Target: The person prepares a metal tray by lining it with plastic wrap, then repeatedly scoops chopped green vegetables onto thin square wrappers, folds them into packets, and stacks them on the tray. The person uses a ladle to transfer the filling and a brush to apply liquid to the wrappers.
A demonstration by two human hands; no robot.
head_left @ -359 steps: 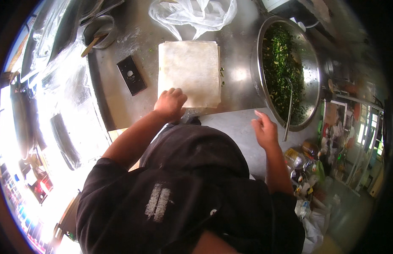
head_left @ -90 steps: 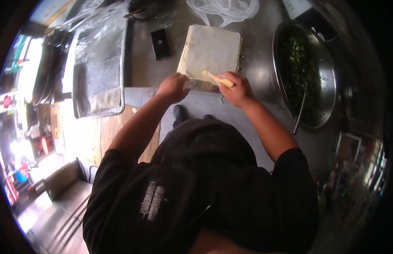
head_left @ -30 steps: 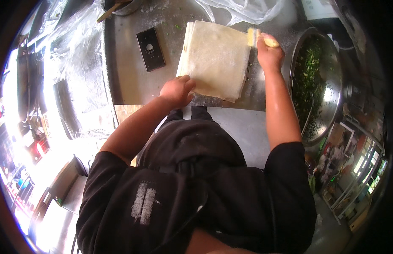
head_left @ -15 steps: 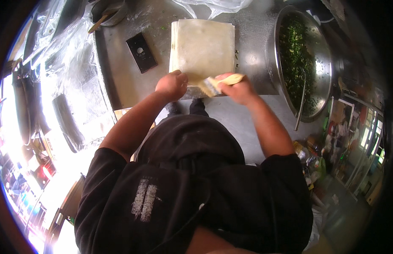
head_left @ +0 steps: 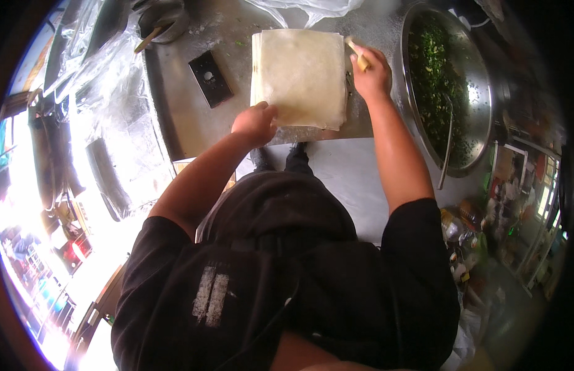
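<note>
A stack of thin, pale, square dough sheets [head_left: 299,77] lies near the front edge of the metal table. At its near left corner is my left hand [head_left: 256,123], fingers curled and pinched on the sheets' edge; how many it grips cannot be seen. My right hand [head_left: 373,77] is closed around a brush [head_left: 363,63] with a pale yellow handle, beside the stack's far right side. Most of the bristles are hidden or blurred. A few dark green crumbs lie by the stack's right edge.
To the right stands a large steel bowl [head_left: 487,117] of chopped greens [head_left: 432,80], a metal utensil handle [head_left: 446,151] leaning over its near rim. A black rectangular box [head_left: 211,79] lies left of the stack. Clear plastic [head_left: 315,7] and a metal pot [head_left: 169,28] are at the back.
My right hand has carried the brush from the stack's near edge away from me to its far right side. My left hand stays at the near left corner.
</note>
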